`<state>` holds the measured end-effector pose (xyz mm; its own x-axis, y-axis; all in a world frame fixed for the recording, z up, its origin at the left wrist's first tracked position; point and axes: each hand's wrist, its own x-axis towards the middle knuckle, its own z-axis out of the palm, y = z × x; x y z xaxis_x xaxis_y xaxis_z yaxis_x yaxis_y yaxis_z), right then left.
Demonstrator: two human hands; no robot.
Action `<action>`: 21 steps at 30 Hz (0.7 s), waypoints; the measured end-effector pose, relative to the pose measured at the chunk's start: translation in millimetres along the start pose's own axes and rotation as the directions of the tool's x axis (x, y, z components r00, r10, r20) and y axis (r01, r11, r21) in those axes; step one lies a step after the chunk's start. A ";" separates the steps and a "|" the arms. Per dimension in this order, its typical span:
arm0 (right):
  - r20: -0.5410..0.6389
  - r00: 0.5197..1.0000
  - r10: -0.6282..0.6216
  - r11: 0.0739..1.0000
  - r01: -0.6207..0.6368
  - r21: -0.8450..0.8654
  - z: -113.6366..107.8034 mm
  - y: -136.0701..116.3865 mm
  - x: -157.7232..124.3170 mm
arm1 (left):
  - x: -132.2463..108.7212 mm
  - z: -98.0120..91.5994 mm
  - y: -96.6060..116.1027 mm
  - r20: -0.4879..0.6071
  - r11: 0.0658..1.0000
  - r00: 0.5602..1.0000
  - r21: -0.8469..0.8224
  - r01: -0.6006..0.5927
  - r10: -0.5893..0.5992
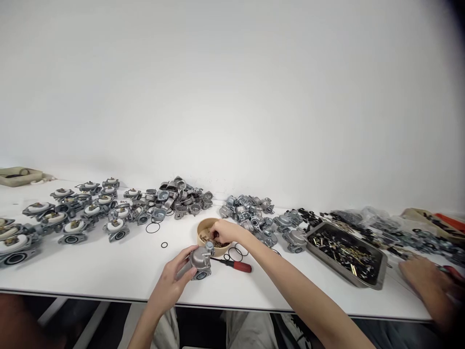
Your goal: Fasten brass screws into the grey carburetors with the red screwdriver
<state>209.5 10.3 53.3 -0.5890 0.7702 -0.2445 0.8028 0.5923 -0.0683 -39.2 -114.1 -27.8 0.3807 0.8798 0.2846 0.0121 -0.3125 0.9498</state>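
My left hand (pixel 172 278) is closed round a grey metal carburetor (pixel 200 259), tilted just above or on the table's front part. My right hand (pixel 220 231) reaches into a round tan bowl (pixel 204 226) of small brass-coloured screws. Its fingers are bent together down among the screws, and what they pinch is hidden. A screwdriver with a red and black handle (pixel 241 266) lies right of the carburetor, its shaft pointing toward it. Thin black rubber rings (pixel 238 252) lie beside the bowl, partly behind my right forearm.
Carburetor bodies with white floats (pixel 74 226) stand at left. Heaps of metal bowls (pixel 183 196) and castings (pixel 247 211) lie along the wall. A metal tray (pixel 379 271) of small black and brass parts is at right, near another person's hand (pixel 423 274).
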 end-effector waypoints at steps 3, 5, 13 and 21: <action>-0.004 1.000 -0.017 1.000 0.017 0.012 -1.1 -0.8 -0.8 | 0.2 -0.2 -0.6 0.002 1.000 1.000 -0.010 -0.010 0.010; -0.007 1.000 -0.020 1.000 0.020 0.016 -0.6 -0.3 0.0 | 0.3 -0.4 -1.4 0.006 1.000 1.000 -0.011 -0.012 0.012; -0.090 0.995 -0.031 0.999 0.034 0.030 9.0 7.5 7.5 | 2.8 4.0 -1.1 -0.027 0.998 0.999 0.068 -0.015 0.017; -0.394 0.918 -0.045 0.974 0.128 0.189 15.6 10.3 0.0 | 11.2 8.6 13.8 -0.034 0.999 0.999 -0.001 0.032 -0.032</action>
<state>219.2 12.7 37.5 -0.6129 0.7739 0.1596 0.7234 0.6308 -0.2808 -26.8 -111.6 -12.6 0.3484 0.9009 0.2587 0.0236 -0.2843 0.9584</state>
